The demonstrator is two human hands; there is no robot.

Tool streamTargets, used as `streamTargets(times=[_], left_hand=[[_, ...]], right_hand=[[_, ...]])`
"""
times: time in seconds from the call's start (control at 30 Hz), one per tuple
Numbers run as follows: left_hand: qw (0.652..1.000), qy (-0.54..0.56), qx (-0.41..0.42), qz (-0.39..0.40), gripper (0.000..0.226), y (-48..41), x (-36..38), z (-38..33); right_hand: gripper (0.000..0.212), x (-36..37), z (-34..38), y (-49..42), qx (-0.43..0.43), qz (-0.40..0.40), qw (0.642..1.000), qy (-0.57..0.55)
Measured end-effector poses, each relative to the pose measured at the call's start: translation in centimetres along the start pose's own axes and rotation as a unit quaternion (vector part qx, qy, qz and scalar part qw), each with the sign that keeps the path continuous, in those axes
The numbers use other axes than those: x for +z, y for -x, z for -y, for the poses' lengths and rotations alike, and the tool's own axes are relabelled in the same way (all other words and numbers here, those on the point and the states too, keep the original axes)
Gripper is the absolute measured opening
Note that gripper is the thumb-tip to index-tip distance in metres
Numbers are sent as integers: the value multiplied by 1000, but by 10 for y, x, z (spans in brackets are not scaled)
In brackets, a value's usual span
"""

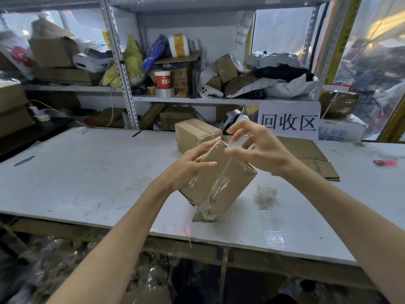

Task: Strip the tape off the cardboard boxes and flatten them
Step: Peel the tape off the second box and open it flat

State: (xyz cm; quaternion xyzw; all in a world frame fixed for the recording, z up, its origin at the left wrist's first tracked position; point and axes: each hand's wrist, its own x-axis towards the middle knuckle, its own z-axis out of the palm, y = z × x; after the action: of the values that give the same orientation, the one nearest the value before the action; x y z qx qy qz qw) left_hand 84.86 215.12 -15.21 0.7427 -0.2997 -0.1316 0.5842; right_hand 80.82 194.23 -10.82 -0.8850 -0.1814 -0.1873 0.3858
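**Taped box balanced on one corner**

Head view: the left hand (pixel 190 170) grips the box (pixel 221 178) at table (pixel 87 172) centre. The right hand (pixel 260 150) is spread, thumb at its top corner. The clear tape (pixel 219 187) may tear short or the box may pivot away. Scuffed white surface; a tape wad (pixel 266 195) lies at 4 o'clock and cluttered shelves (pixel 197 99) stand at 12.

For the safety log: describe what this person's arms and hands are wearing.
The left forearm and right forearm are bare, no sleeves in view. The left hand and right hand have no gloves, and no watch, ring or bracelet shows.
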Motion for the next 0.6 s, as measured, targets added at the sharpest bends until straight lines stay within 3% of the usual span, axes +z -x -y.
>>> streamTargets(times=[0.1, 0.27, 0.33, 0.4, 0.5, 0.6], left_hand=[[999, -47, 4, 17, 54, -4, 5, -2], [989, -130, -15, -64, 39, -10, 11, -4], [979, -168, -58, -103, 36, -9, 14, 1], [977, -137, -95, -135, 40, -10, 18, 2], [974, -132, -70, -167, 34, -13, 20, -7], [966, -149, -8, -213, 37, -10, 14, -19]], right_hand=[[49, -4, 5, 4, -95, 22, 991, 97], [12, -14, 2, 1, -158, 21, 954, 252], [8, -17, -2, 7, -183, 9, 941, 286], [10, -18, -4, 15, -215, -2, 921, 326], [14, -16, -4, 20, -241, -54, 910, 333], [20, -4, -3, 16, -158, -155, 940, 260]])
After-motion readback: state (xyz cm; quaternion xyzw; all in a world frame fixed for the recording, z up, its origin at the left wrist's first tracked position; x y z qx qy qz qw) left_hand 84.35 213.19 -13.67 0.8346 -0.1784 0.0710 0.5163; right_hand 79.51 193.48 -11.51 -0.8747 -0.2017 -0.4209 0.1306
